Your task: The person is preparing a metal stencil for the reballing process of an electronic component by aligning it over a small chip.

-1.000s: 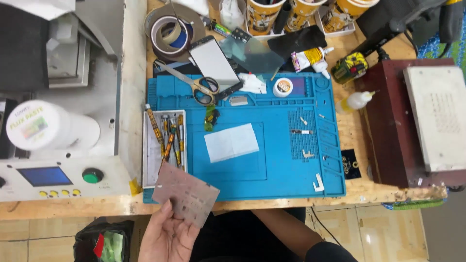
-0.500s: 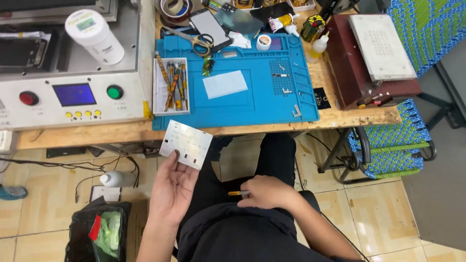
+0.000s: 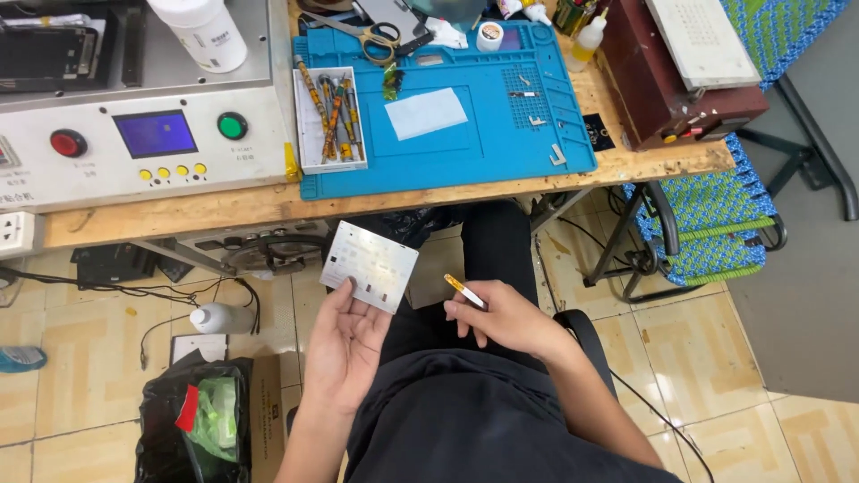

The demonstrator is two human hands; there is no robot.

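One thin metal stencil plate (image 3: 370,266) sits propped on the left hand's (image 3: 344,344) fingertips, tilted over the lap, with the right hand (image 3: 501,317) just beside it pinching a small yellow-handled tool (image 3: 465,292) whose tip points up-left toward the plate's edge.

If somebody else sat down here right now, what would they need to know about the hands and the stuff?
Left hand: holds a thin silver metal plate, flat on its fingers, over the lap.
Right hand: holds a small yellow-tipped tool between thumb and fingers, beside the plate, not touching it.
On the bench: blue work mat with a white sheet, a tray of tools and scissors.
Both things are off the bench, in hand; no contact between them yet.
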